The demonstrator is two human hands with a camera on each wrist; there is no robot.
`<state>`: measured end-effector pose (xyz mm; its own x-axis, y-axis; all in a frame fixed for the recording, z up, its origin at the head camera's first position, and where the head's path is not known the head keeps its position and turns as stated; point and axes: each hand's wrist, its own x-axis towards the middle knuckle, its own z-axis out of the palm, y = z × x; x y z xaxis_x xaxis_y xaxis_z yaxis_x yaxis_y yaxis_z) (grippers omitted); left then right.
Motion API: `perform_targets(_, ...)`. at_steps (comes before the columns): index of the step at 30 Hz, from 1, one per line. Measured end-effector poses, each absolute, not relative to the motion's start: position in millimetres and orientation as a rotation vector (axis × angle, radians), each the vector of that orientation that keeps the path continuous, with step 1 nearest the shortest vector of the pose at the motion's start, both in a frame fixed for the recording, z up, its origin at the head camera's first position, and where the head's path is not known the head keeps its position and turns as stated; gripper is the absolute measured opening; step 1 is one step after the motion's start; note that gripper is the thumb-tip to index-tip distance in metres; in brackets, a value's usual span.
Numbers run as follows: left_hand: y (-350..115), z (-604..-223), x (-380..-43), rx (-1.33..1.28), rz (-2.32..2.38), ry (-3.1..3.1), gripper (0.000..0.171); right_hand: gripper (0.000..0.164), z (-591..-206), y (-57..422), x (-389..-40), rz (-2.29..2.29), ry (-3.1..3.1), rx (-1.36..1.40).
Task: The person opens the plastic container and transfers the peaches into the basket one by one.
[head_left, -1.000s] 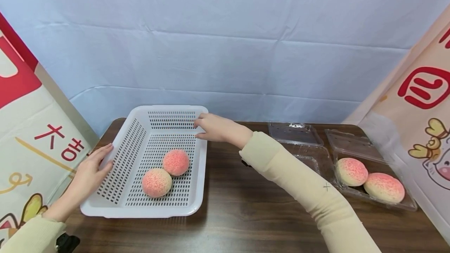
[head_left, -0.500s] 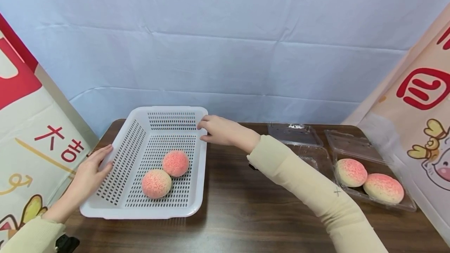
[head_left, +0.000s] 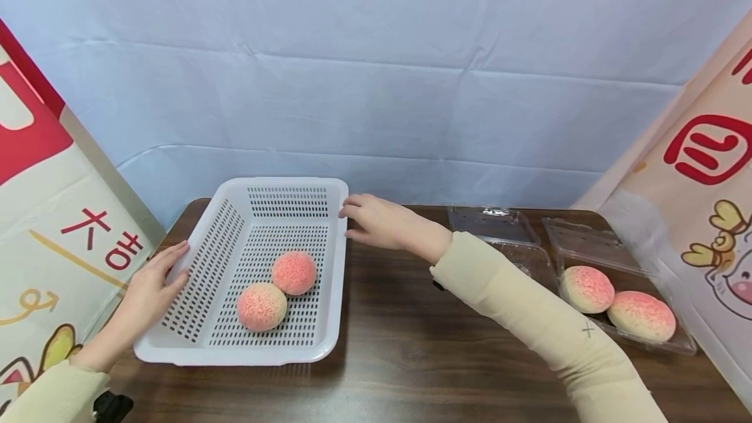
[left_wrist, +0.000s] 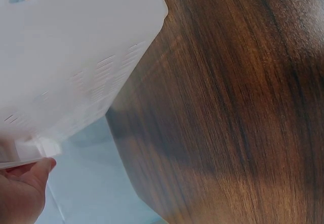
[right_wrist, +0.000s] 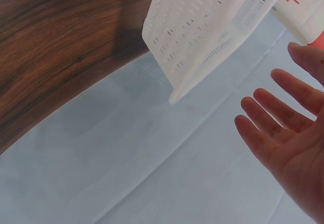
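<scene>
A white perforated plastic basket (head_left: 339, 279) stands on the table with two speckled pink-and-cream peaches in it, a pinker one (head_left: 294, 273) and a paler one (head_left: 262, 307) touching it. My left hand (head_left: 149, 289) grips the basket's left rim; in the left wrist view the fingertips (left_wrist: 49, 164) pinch the rim. Just past the right rim, near the far corner, hovers my right hand (head_left: 376, 219). Its fingers are spread, loosely bent and hold nothing; the right wrist view shows that hand (right_wrist: 291, 128) apart from the basket (right_wrist: 202, 37).
To the right lie two clear plastic clamshell boxes with raised lids. One box (head_left: 684, 338) holds two peaches (head_left: 617, 302); the other box (head_left: 517, 250) is partly hidden by my right sleeve. Printed panels stand at both sides, and a pale cloth (head_left: 376, 83) hangs behind the table.
My right hand has drawn back from inside the basket's right side to just outside the rim. The left hand, basket and peaches have stayed in place.
</scene>
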<state>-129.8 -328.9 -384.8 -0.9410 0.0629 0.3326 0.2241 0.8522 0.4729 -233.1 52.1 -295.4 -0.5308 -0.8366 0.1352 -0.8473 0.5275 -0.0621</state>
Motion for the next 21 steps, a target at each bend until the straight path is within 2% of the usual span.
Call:
perform_targets(14,-325,-378,-126,-0.192,-0.727,-2.756,0.048,0.031,-299,78,-225,0.221,-2.551,1.449)
perform_targets(21,-323,-376,-125,-0.193,-0.74,-2.765,0.049,0.038,-300,90,-223,0.221,-2.52,1.429)
